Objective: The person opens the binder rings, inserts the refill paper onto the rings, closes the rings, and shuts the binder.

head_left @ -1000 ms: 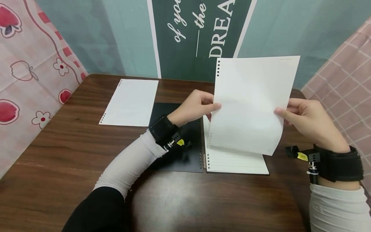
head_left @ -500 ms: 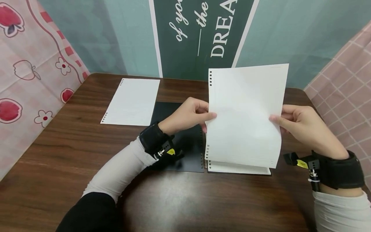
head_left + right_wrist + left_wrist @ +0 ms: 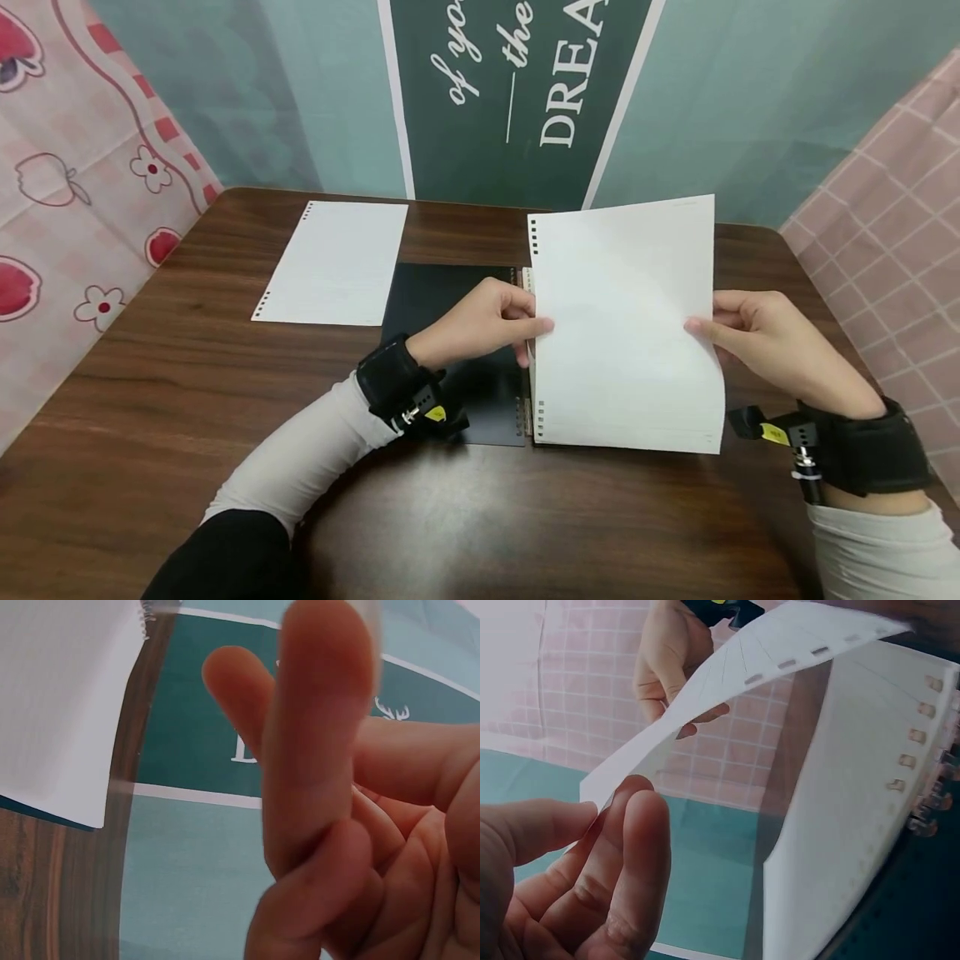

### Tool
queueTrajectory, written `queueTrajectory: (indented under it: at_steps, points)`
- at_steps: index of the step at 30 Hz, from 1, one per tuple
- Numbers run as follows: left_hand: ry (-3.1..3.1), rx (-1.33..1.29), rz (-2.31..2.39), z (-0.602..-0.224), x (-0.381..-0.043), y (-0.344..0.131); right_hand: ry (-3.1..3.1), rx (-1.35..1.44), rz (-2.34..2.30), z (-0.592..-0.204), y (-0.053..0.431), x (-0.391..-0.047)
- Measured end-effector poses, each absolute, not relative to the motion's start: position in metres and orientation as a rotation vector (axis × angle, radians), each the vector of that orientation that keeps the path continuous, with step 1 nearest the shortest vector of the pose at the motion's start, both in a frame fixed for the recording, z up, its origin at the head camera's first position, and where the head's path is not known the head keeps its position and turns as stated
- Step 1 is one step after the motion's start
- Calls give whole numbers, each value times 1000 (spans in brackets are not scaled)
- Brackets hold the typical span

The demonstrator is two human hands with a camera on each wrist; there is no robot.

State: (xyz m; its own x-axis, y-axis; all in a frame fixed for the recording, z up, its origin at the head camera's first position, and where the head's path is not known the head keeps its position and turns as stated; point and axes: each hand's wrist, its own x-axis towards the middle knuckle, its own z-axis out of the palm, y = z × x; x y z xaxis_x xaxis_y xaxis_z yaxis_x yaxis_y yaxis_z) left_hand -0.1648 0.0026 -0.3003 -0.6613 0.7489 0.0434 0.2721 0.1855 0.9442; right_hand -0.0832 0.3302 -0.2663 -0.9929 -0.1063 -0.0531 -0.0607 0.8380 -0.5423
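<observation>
A white sheet of paper (image 3: 622, 333) with punched holes down its left side is held between both hands above an open black ring binder (image 3: 427, 292). My left hand (image 3: 487, 323) pinches the sheet's left edge between thumb and fingers. On the opposite edge, my right hand (image 3: 757, 337) pinches it the same way. In the left wrist view the sheet (image 3: 802, 641) bows upward, apart from the paper stack (image 3: 817, 802) and the binder rings (image 3: 930, 795). The right wrist view shows the stack (image 3: 60, 697) lying in the binder, away from the right fingers.
Another punched white sheet (image 3: 330, 262) lies flat at the back left of the wooden table (image 3: 180, 375), beside the binder's left cover. A green lettered cloth (image 3: 480, 158) hangs behind the table. Patterned cloths hang at the left (image 3: 112, 225) and right (image 3: 892, 242).
Both hands have lowered the sheet and brought it slightly left and nearer, so it now covers most of the stack in the binder. The flat sheet at the back left stays put.
</observation>
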Motion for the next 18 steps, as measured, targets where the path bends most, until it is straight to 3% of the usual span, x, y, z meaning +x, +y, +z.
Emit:
queueTrajectory:
  at_steps: [18]
  points:
    - [2073,921,1439,-321,-175,7,2904,-170,-859,-277,330,-95]
